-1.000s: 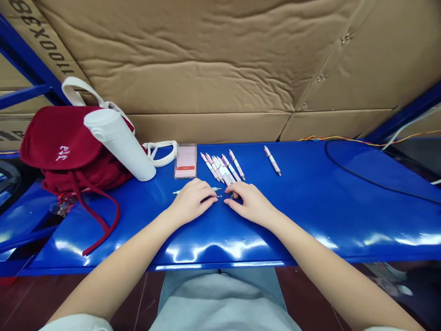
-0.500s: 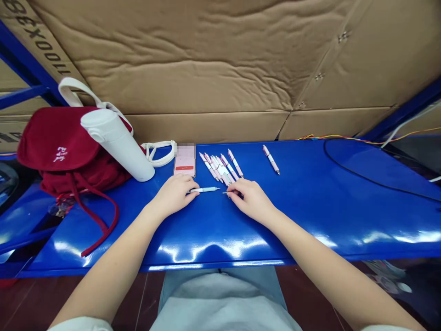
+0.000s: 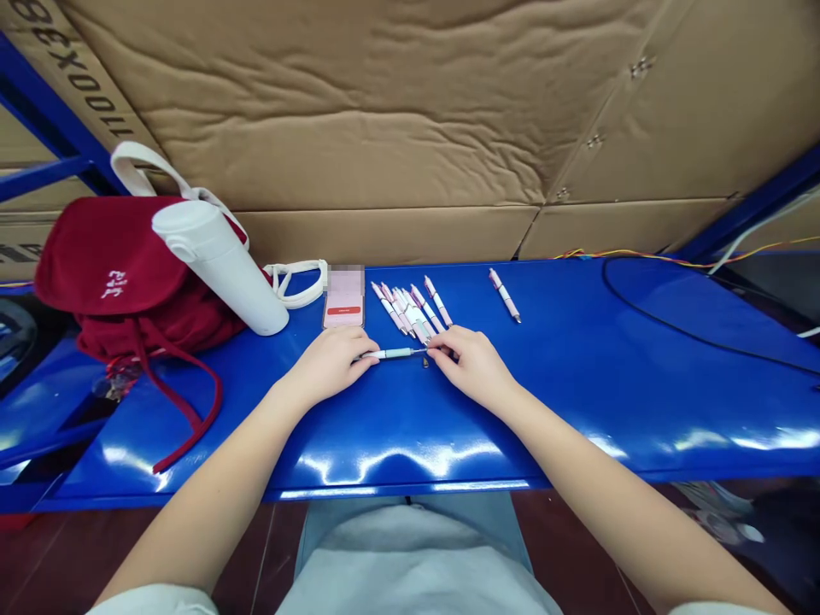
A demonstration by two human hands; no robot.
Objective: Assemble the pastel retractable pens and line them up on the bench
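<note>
My left hand (image 3: 333, 363) pinches the left end of a thin white pen part (image 3: 395, 353) that lies just above the blue table (image 3: 576, 401). My right hand (image 3: 471, 363) pinches its right tip, fingers curled. A tiny dark piece (image 3: 425, 363) lies on the table just below the tip. Behind the hands is a row of several pink and white pens (image 3: 410, 309), and one more pink pen (image 3: 505, 295) lies apart to the right.
A phone (image 3: 344, 301) lies left of the pens. A white bottle (image 3: 218, 266) leans on a red bag (image 3: 128, 282) at the far left, with a white strap (image 3: 298, 286) beside it. Cardboard (image 3: 410, 128) walls the back; coloured wires (image 3: 641, 258) run at right.
My hands first lay close together over small parts. The left hand then drew back left holding the pen part, and my right hand has now come to its right tip.
</note>
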